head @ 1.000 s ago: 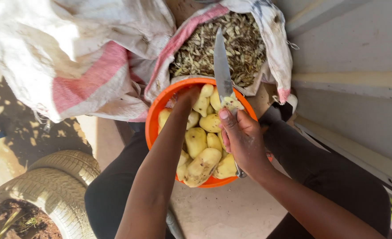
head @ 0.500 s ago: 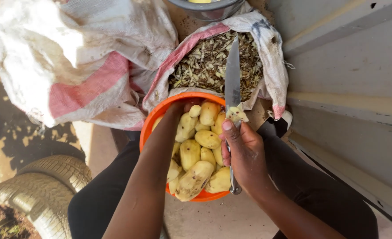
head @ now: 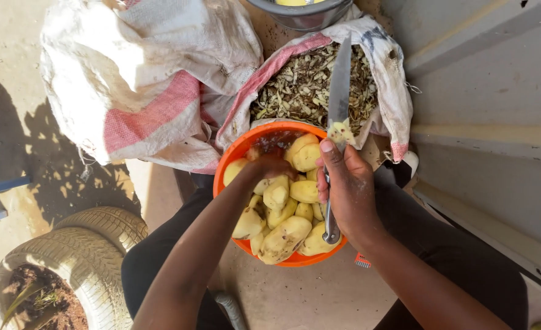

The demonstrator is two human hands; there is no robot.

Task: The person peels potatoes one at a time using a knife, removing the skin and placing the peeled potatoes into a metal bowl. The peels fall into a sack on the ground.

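The right hand (head: pixel 348 189) grips a knife (head: pixel 337 104), blade pointing away. The left hand (head: pixel 269 166) closes over a peeled potato (head: pixel 276 192) in the orange basin (head: pixel 233 156). Behind stands a sack of peels (head: pixel 310 85).

Strong daylight falls from above and to the left, so the white sack (head: pixel 142 73) glares and loses detail in its brightest folds. Hard, dark shadows lie on the ground (head: pixel 50 153) at left, with sharp edges. The peeled potatoes (head: pixel 282 201) in the orange bowl (head: pixel 233 159) sit in softer shade, evenly lit. The knife blade (head: pixel 339 85) shines dully. Focus is crisp throughout; straight lines bend slightly toward the frame edges.
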